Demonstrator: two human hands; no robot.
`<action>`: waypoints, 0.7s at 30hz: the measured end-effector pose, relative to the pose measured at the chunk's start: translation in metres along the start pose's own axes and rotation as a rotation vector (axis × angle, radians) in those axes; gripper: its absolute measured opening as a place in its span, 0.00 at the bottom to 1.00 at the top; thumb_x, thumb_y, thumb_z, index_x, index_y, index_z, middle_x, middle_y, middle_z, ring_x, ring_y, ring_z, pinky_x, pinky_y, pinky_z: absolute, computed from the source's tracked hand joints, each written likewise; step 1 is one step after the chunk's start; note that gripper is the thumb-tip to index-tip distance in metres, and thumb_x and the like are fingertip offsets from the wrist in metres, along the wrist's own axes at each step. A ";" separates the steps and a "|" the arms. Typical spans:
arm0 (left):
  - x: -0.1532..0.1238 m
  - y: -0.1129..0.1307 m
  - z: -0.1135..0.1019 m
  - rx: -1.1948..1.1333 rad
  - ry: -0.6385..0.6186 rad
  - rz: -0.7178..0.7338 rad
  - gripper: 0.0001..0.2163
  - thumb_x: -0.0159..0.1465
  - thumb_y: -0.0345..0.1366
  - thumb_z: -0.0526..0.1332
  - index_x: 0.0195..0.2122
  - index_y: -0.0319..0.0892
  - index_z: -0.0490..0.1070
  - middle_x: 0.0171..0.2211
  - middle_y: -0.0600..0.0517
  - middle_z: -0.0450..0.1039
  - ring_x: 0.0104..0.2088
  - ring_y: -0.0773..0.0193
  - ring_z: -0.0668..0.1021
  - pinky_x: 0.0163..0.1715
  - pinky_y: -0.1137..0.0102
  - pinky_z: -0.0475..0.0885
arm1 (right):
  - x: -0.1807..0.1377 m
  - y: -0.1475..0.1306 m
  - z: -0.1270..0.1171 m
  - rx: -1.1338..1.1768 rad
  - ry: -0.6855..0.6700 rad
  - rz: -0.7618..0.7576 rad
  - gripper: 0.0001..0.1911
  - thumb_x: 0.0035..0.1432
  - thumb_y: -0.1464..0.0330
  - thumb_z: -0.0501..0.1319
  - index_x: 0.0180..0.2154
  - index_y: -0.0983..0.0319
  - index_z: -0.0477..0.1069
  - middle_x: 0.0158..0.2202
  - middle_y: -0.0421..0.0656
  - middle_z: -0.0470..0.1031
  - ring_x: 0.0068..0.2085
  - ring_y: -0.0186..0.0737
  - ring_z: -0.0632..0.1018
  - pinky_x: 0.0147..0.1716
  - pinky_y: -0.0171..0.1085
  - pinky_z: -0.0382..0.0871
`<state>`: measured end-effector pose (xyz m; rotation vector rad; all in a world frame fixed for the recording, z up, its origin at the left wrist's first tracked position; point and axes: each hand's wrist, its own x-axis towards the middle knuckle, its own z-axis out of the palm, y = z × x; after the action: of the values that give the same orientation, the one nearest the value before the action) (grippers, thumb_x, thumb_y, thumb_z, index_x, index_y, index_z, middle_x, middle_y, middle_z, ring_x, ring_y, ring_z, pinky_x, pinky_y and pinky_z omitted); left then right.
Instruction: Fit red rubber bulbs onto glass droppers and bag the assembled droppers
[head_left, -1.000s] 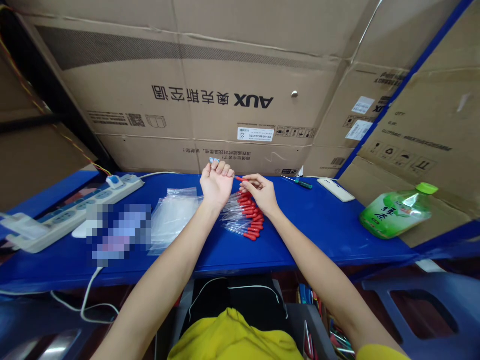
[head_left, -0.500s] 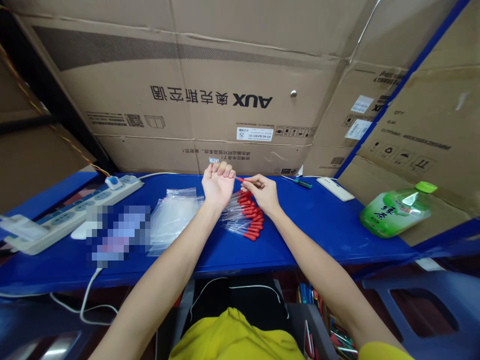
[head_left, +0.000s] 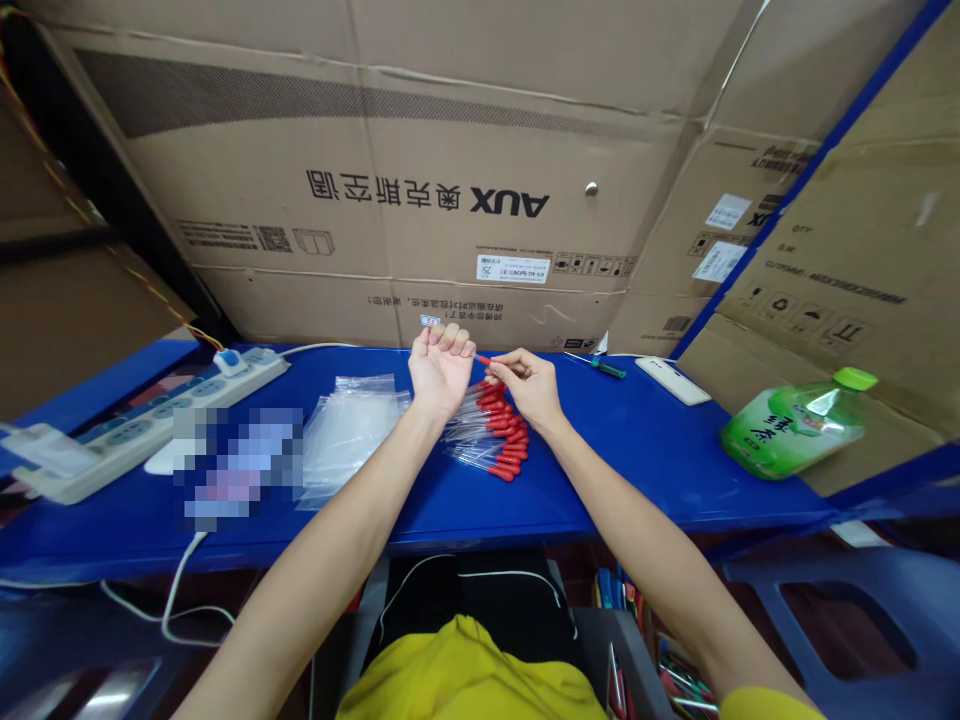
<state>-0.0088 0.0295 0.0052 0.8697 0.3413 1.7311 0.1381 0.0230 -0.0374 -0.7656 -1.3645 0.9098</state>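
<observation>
My left hand [head_left: 441, 372] is closed, palm up with fingers curled, at the far end of a slim red-ended rod [head_left: 484, 360]. With thumb and fingertips, my right hand [head_left: 529, 380] pinches the red end of that rod, so it spans between both hands. Its exact kind is too small to tell. Just below lies a fanned pile of similar red-ended rods [head_left: 510, 440] with clear or silvery shafts pointing left. A small blue-and-white label [head_left: 430, 321] shows at my left fingertips; whether they hold it is unclear. Clear plastic bags [head_left: 349, 440] lie stacked left of my left forearm.
On the blue table [head_left: 450, 510] are a power strip [head_left: 165, 410], a blurred-out phone-like item [head_left: 247, 460], a green-handled screwdriver [head_left: 600, 366], a white phone-like slab [head_left: 673, 380] and a green-labelled bottle [head_left: 795, 425]. Cardboard [head_left: 420, 130] walls the back. Tools fill a box [head_left: 682, 670] below right.
The whole view has shifted slightly. Both hands keep their pose and their hold on the red-ended rod; the pile stays as it was.
</observation>
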 end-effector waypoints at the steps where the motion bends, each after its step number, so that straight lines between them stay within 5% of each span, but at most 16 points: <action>1: 0.000 0.000 0.000 0.008 0.003 -0.002 0.18 0.76 0.39 0.42 0.26 0.44 0.43 0.24 0.55 0.43 0.24 0.64 0.55 0.28 0.68 0.64 | 0.000 0.000 0.000 -0.004 0.002 0.002 0.23 0.48 0.48 0.74 0.34 0.60 0.77 0.31 0.44 0.83 0.33 0.43 0.85 0.38 0.42 0.82; 21: -0.001 -0.004 -0.001 0.021 -0.033 0.033 0.19 0.76 0.39 0.43 0.26 0.44 0.45 0.24 0.54 0.46 0.25 0.63 0.58 0.30 0.66 0.65 | -0.003 -0.001 0.004 -0.031 0.000 -0.010 0.23 0.50 0.48 0.73 0.34 0.60 0.77 0.32 0.44 0.84 0.33 0.43 0.85 0.39 0.42 0.82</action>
<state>-0.0064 0.0303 0.0013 0.9223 0.3255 1.7449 0.1344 0.0194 -0.0373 -0.7812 -1.3843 0.8829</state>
